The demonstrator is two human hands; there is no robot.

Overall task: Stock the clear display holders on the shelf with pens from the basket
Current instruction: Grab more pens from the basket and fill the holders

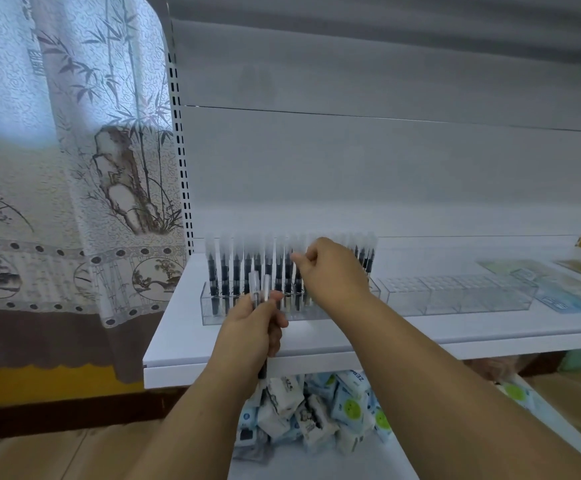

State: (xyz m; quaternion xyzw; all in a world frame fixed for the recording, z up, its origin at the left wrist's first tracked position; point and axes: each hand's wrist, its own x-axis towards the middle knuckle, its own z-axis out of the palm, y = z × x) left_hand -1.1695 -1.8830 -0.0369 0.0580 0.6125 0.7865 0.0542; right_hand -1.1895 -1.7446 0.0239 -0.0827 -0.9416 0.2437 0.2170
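Note:
A clear display holder (pixel 213 311) stands on the white shelf (pixel 316 344), filled with several upright black pens with frosted caps (pixel 237 258). My left hand (pixel 251 327) grips a small bunch of pens (pixel 259 287) just in front of the holder, caps up. My right hand (pixel 334 268) reaches over the holder's middle and pinches the frosted cap of one pen standing in it. A second clear holder (pixel 455 294) stands to the right with no pens in it. The basket is out of view.
Flat printed packets (pixel 559 289) lie on the shelf's right end. A pile of tissue packs (pixel 316 410) fills the lower shelf under my arms. A patterned curtain (pixel 74 168) hangs at the left. The shelf's back panel (pixel 386 168) is plain grey.

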